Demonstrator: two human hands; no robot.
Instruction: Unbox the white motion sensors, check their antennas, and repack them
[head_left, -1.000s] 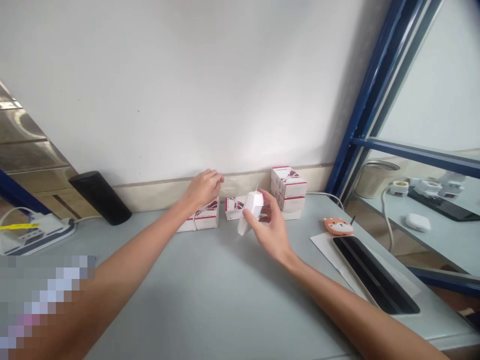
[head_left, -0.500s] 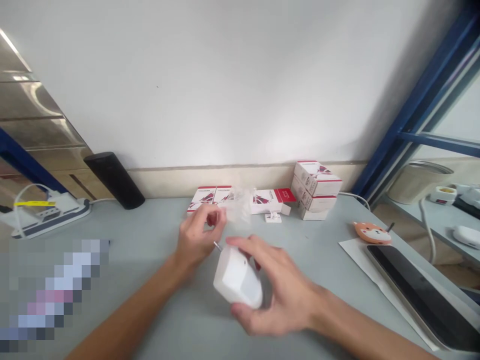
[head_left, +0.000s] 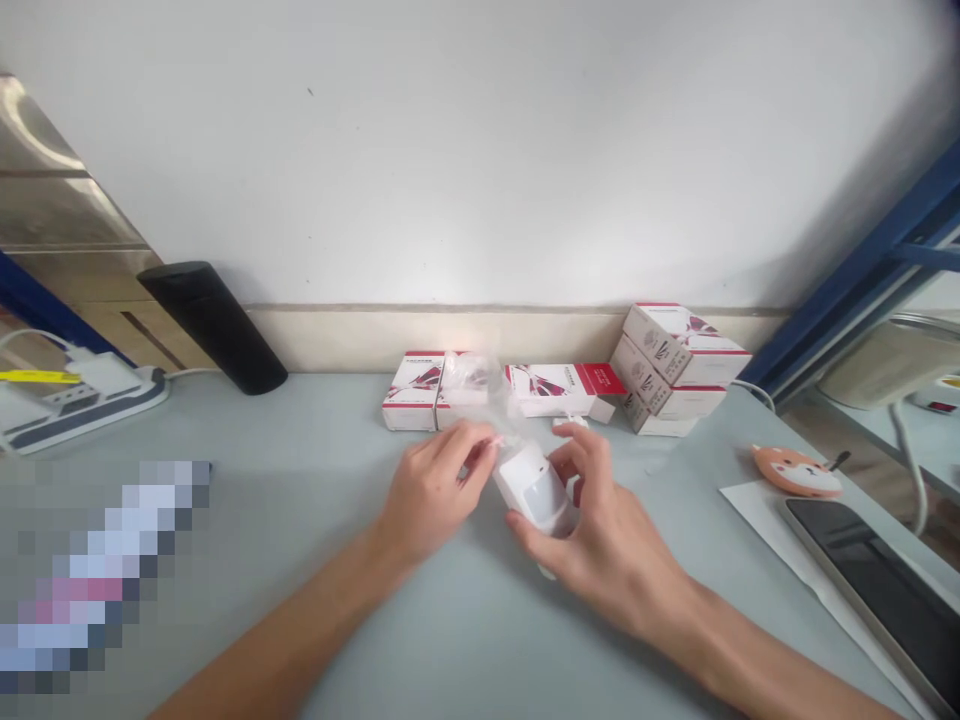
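Note:
My right hand [head_left: 592, 515] grips a white motion sensor [head_left: 534, 490] with a pale grey window, its thumb on the near side and fingers on the far side. The sensor is tilted, low over the grey table. My left hand [head_left: 446, 480] is closed in a pinch at the sensor's upper left end. What lies between its thumb and finger is too small to make out. A clear plastic bag [head_left: 480, 385] lies just beyond that pinch, partly over the white-and-red boxes [head_left: 411, 392]. A small white part [head_left: 570, 421] shows behind my right fingers.
An opened box [head_left: 551, 390] lies behind the hands, beside a stack of boxes [head_left: 671, 370]. A black cylinder [head_left: 214, 325] and power strip [head_left: 97, 405] are left. At right are an orange animal-shaped item [head_left: 796, 470] and a phone [head_left: 862, 580] on paper.
My right hand has moved the motion sensor up and away to the right, turning its window more into view. My left hand has shifted right, against the sensor's end. The view has shifted slightly.

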